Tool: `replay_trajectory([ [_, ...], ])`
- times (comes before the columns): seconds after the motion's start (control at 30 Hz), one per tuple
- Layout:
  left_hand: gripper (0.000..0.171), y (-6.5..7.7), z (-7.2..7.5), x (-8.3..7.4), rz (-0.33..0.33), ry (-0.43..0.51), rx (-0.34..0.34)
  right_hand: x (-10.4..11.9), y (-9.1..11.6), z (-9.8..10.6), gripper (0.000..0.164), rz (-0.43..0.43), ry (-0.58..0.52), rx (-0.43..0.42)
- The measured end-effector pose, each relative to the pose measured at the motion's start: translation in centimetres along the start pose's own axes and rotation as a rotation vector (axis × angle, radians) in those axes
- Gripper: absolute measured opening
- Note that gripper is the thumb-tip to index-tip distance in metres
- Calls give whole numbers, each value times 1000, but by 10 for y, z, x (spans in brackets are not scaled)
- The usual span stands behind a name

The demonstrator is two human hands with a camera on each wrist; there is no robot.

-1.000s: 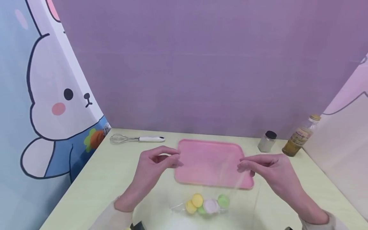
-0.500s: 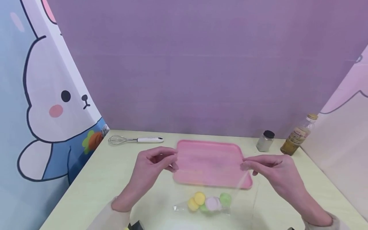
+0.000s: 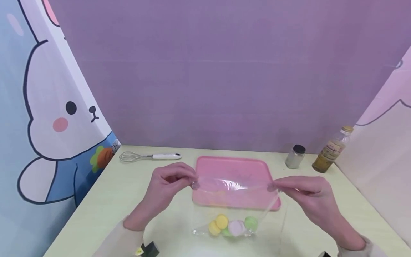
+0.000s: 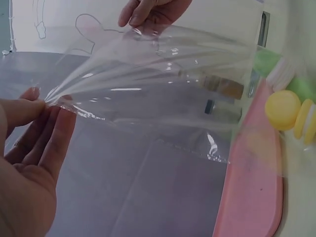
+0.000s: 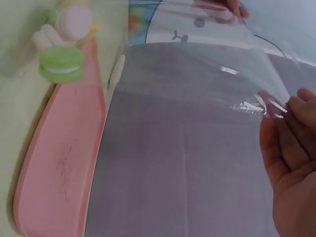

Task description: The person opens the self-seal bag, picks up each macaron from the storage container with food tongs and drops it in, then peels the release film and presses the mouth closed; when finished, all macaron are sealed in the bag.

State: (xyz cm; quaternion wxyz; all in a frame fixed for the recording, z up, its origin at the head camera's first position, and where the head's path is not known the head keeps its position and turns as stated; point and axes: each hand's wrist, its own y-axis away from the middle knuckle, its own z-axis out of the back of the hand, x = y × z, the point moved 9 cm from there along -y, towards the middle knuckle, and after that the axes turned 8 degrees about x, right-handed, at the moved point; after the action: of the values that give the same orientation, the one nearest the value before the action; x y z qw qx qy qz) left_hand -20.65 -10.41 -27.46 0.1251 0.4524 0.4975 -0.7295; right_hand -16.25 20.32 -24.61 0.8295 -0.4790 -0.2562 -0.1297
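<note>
A clear plastic bag [image 3: 234, 185] is stretched between both hands, its top edge running across the pink tray behind it in the head view. My left hand [image 3: 170, 184] pinches one upper corner between thumb and fingers; in the left wrist view the film gathers in creases at that pinch. The opposite corner is pinched by my right hand [image 3: 309, 200]. Several macarons lie together at the bottom of the bag: yellow macarons [image 3: 221, 221], a pale lilac macaron [image 3: 236, 227] and green macarons [image 5: 61, 64].
Behind the bag, a pink tray [image 3: 231, 164] lies on the pale table [image 3: 106, 200]. A whisk [image 3: 151, 156] rests at the back left. At the back right stand a small jar with a black lid [image 3: 294, 157] and a bottle of amber liquid [image 3: 332, 150].
The bag's upper edge now shows as a bright, glossy strip between the hands. Both hands keep their pinches with only slight shifts, and the macarons stay at the bottom.
</note>
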Motion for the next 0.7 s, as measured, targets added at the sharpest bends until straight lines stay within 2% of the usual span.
replay_trajectory([
  [0.07,14,0,0,-2,-23,-24,19,5,0,-2,28,69,21,21],
  [0.23,18,-2,0,-6,-48,-118,49,16,-4,-6,14,162,98,55],
  [0.37,22,-2,0,-8,-50,-186,65,22,-6,-10,19,186,117,96],
  [0.5,24,-2,-2,-9,-41,-204,80,26,-6,-11,42,202,143,112],
  [0.57,25,-3,-3,-10,-49,-206,84,28,-5,-11,49,208,157,111],
  [0.7,23,-4,-8,-16,-106,-202,84,23,-2,-10,32,170,100,96],
])
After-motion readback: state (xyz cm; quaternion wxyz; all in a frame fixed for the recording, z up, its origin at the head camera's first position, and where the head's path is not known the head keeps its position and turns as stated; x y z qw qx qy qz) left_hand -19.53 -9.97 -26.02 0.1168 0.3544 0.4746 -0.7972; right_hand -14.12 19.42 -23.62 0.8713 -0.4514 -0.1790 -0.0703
